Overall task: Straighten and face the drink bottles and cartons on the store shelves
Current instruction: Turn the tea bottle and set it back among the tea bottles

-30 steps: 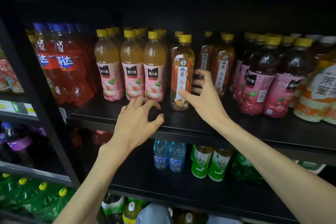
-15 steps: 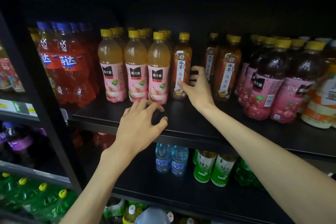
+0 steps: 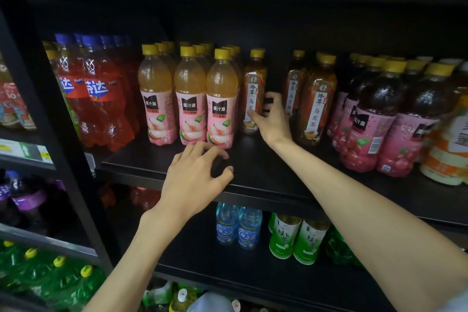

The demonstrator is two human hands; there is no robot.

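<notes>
Black store shelf [image 3: 253, 175] holds mostly fronted rows; the peach juice bottles [image 3: 190, 106] look done. One oolong tea bottle [image 3: 254, 95] sits deep, gripped by the right hand [image 3: 272, 119], probably needing alignment; left hand [image 3: 195, 177] rests loose, empty

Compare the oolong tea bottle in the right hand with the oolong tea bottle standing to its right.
The held oolong bottle sits farther back, gripped by the right hand; the free oolong bottle stands nearer the shelf edge, untouched. Both are upright, yellow-capped, with white label strips facing out.
</notes>
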